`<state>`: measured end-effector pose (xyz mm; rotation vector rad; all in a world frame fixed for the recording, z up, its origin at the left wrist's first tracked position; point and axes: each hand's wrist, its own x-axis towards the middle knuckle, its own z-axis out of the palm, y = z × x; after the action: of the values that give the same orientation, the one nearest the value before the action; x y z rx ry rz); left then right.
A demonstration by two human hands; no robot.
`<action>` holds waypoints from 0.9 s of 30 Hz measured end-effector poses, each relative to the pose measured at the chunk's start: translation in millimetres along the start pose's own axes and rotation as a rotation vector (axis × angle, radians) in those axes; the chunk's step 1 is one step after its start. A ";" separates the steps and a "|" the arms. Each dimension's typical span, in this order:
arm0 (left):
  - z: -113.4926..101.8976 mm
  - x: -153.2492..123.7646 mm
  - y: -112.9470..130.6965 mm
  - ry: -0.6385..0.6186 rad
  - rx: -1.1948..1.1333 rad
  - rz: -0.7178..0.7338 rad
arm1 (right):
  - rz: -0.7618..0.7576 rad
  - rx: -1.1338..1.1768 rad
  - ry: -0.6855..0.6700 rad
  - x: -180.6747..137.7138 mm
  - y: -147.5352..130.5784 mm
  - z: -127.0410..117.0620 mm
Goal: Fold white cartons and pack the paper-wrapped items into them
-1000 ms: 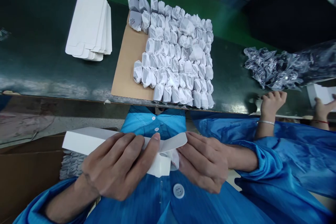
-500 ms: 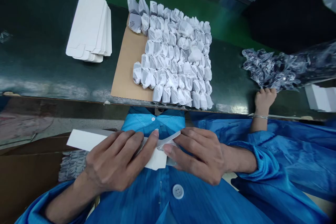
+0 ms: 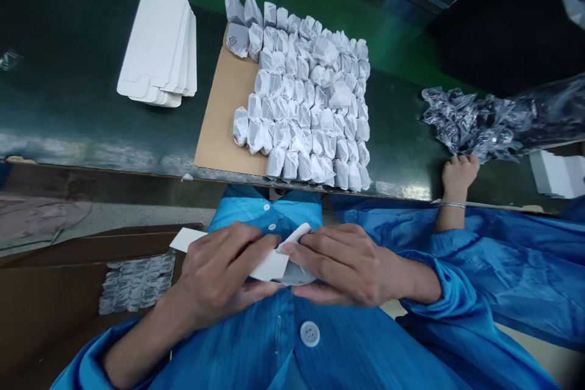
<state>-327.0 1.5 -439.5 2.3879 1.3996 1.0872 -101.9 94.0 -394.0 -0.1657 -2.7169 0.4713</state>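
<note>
My left hand (image 3: 223,271) is wrapped round a small white carton (image 3: 269,267) held against my blue coat, low in the middle of the view. My right hand (image 3: 340,265) grips the carton's open end, with fingers pressing its white flap (image 3: 296,236) inward. Something pale grey shows under the carton's end between my hands; I cannot make out what it is. The carton's far corner (image 3: 183,239) sticks out to the left of my left hand.
On the dark green table lie a brown cardboard sheet (image 3: 223,116) with several white wrapped packets (image 3: 308,94) and a stack of flat white carton blanks (image 3: 159,46). Crumpled clear bags (image 3: 475,119) lie right, beside a co-worker's hand (image 3: 458,173). A brown box (image 3: 50,292) holds more packets lower left.
My hands have drawn closer together and the carton has shifted right, so less of it shows on the left. My right fingers have pushed the flap down. The co-worker's hand pulled back slightly.
</note>
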 end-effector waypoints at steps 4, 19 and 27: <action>14.4 -4.6 1.8 -0.233 -0.066 -0.234 | 0.144 0.145 -0.204 -0.3 4.4 -5.5; 60.2 6.1 -12.1 -0.492 0.119 -0.703 | 0.657 0.523 -0.218 8.8 33.9 64.7; 60.0 63.8 -3.6 -0.127 0.327 -0.373 | 0.770 0.384 -0.057 30.1 46.3 13.6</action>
<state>-271.0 67.7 -452.3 2.2073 1.9959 0.6436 -132.5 138.6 -411.5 -1.1109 -2.4618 1.1990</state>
